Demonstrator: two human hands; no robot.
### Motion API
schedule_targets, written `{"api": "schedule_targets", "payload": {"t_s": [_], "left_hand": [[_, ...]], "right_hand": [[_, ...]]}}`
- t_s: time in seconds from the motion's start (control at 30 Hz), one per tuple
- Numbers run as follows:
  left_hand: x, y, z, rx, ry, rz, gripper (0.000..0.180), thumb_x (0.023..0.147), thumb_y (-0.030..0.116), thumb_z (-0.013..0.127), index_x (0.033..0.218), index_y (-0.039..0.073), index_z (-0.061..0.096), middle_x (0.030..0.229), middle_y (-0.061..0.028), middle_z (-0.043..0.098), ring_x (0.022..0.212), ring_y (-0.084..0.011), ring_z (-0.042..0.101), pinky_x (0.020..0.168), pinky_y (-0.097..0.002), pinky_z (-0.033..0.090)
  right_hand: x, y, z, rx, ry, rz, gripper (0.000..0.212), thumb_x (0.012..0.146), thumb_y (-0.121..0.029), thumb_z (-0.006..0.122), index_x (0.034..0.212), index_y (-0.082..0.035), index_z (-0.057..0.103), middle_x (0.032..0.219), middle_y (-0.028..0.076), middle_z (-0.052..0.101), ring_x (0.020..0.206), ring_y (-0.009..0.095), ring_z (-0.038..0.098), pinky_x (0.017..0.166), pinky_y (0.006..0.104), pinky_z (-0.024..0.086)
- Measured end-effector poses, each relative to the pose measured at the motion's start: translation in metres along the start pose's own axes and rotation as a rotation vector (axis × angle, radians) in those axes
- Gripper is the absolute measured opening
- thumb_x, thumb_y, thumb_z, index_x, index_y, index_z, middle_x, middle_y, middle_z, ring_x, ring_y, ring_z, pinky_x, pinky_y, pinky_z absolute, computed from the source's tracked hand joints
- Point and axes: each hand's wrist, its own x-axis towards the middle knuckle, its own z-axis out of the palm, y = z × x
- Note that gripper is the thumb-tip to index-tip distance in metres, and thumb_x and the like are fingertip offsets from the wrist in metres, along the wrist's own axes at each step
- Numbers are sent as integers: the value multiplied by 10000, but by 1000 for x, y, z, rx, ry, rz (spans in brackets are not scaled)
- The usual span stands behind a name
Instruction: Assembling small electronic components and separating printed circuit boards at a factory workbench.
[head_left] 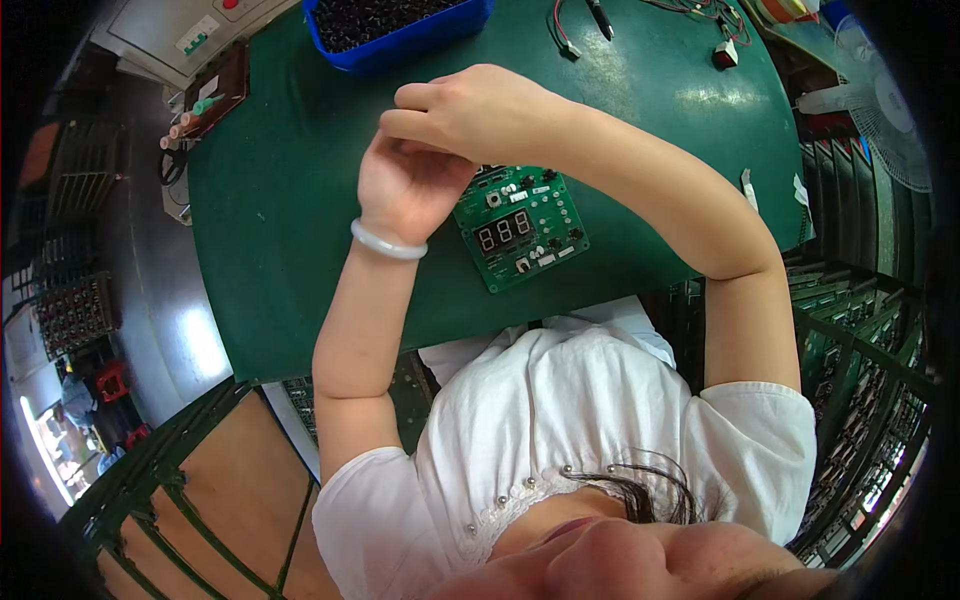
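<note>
Board [530, 232], green, lies face up on the table [650, 150] near the person's edge, just right of the left hand [412, 190] as seen from above. Its far end is hidden behind the hands, so the full length and the long axis cannot be told for sure; the left side that shows runs away from the person, leaning a little left, and the near edge climbs toward the right. Digits on its display [504, 231] have their tops away from the person, with the same leftward lean. Beyond it, the right hand [470, 115] bends over the left, their fingers together; whether anything is pinched there cannot be told. A white bangle [388, 243] circles the left wrist. Farther out stands a blue tub [400, 50] of small black parts [370, 22], with a black pen [600, 20] and thin wires [560, 28] to its right.
</note>
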Motion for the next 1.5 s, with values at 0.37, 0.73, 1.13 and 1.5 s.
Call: {"api": "schedule_targets", "payload": {"t_s": [0.37, 0.73, 1.13, 1.5], "left_hand": [[42, 6, -15, 175, 128, -51, 287, 1023, 117, 355, 1109, -97, 525, 1137, -185, 589, 1099, -304, 590, 1084, -470, 460], [33, -5, 2, 296, 231, -80, 383, 1014, 126, 360, 1221, -174, 477, 1260, -266, 544, 1214, -399, 536, 1038, -403, 505], [16, -20, 1, 471, 279, -89, 372, 1006, 125, 360, 1192, -153, 523, 1179, -206, 602, 1105, -295, 612, 1004, -374, 535], [19, -23, 17, 698, 332, -86, 338, 1006, 115, 405, 1195, -132, 539, 1004, -155, 655, 895, -195, 655, 790, -271, 573]], "right_hand": [[-49, 37, -11, 345, 167, 164, 232, 855, 1, 610, 1083, -40, 617, 1013, 126, 630, 929, 304, 646, 792, 367, 551], [-87, 47, 6, 735, 546, 420, 108, 880, -12, 632, 982, -13, 666, 927, 85, 680, 870, 195, 681, 778, 297, 550], [-87, 28, 1, 585, 261, 363, 135, 813, 16, 681, 943, -17, 680, 881, 87, 602, 784, 216, 630, 686, 300, 516], [-90, 31, -6, 629, 239, 408, 115, 826, 24, 661, 905, 13, 578, 850, 79, 576, 745, 179, 598, 683, 292, 500]]}}
